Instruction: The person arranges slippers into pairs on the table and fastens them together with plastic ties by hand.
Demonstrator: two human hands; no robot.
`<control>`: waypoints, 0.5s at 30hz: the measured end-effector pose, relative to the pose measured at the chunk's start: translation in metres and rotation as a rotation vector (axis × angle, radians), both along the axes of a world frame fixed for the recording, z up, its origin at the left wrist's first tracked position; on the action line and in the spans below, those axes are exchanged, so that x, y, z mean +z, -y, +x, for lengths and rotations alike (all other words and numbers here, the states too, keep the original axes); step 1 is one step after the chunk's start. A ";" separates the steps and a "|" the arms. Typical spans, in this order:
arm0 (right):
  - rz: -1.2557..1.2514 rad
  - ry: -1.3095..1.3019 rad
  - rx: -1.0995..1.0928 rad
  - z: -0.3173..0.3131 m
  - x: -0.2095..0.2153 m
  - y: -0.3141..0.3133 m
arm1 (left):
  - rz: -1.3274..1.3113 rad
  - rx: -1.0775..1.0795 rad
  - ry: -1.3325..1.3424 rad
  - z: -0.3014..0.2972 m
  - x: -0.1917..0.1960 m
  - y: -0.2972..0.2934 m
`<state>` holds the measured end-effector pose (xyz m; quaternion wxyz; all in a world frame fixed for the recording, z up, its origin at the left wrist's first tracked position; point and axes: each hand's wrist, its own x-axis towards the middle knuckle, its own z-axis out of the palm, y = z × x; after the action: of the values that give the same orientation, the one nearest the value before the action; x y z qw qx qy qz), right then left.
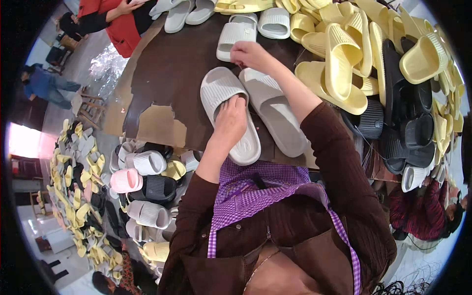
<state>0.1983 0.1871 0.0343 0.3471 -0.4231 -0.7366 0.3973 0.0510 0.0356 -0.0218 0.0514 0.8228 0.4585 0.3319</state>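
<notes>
Two large light-grey slippers lie side by side on the brown table in front of me, toes pointing away. My left hand (pixel 231 119) rests in the left grey slipper (pixel 251 146), its fingers together and tucked in at the strap's opening. Past the toe of the right grey slipper (pixel 281 120), my right hand (pixel 253 55) is closed in a pinch. Whatever its fingertips hold is too small to make out. Just beyond that hand lies a smaller pale-grey slipper (pixel 237 34), with a white slipper (pixel 274 23) beside it.
Yellow slippers (pixel 342 54) and black slippers (pixel 416 130) pile up on the table's right. The brown table covering (pixel 172 69) is torn at the left. Mixed slippers (pixel 148 214) heap below the table's left edge. A person in red (pixel 120 29) stands at the far left.
</notes>
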 end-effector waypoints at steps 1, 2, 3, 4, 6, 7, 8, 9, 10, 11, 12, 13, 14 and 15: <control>0.010 -0.008 0.017 -0.009 0.003 -0.002 | -0.092 0.007 -0.026 -0.001 0.002 -0.001; 0.032 0.114 0.082 -0.021 0.008 -0.002 | -0.179 0.020 -0.052 -0.002 0.006 -0.003; 0.062 0.234 0.153 -0.036 0.007 -0.006 | -0.262 0.042 -0.079 -0.005 0.007 -0.008; 0.128 0.382 0.205 -0.054 0.004 -0.008 | -0.202 0.025 -0.067 -0.012 -0.001 -0.007; 0.259 0.658 0.392 -0.060 0.006 -0.009 | -0.261 0.027 -0.096 -0.008 0.009 -0.004; 0.868 0.680 0.509 -0.026 -0.029 -0.045 | -0.276 -0.054 -0.063 0.017 0.011 -0.011; 0.388 0.559 0.413 -0.051 -0.024 -0.027 | -0.332 -0.023 -0.053 0.004 0.002 -0.008; 0.075 0.526 0.433 -0.071 -0.007 -0.012 | -0.387 0.040 -0.099 -0.005 -0.001 0.000; 0.096 0.418 0.452 -0.067 -0.012 -0.008 | -0.350 0.006 -0.062 -0.002 0.001 0.006; 0.000 0.465 0.426 -0.066 -0.016 -0.010 | -0.314 -0.031 -0.027 -0.001 0.001 0.008; -0.108 0.511 0.401 -0.068 -0.013 -0.005 | -0.242 -0.041 -0.013 0.000 -0.001 0.013; -0.077 0.510 0.421 -0.071 -0.013 0.000 | -0.177 -0.047 0.002 -0.002 0.001 0.017; -0.171 0.426 0.353 -0.074 -0.016 0.004 | -0.158 -0.023 -0.002 -0.005 0.002 0.017; -0.274 0.343 0.275 -0.071 -0.015 0.007 | -0.196 -0.036 0.019 -0.003 0.008 0.019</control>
<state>0.1272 0.1804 0.0189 0.0995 -0.4232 -0.7746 0.4593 0.0481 0.0162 -0.0140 0.1423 0.8187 0.4734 0.2922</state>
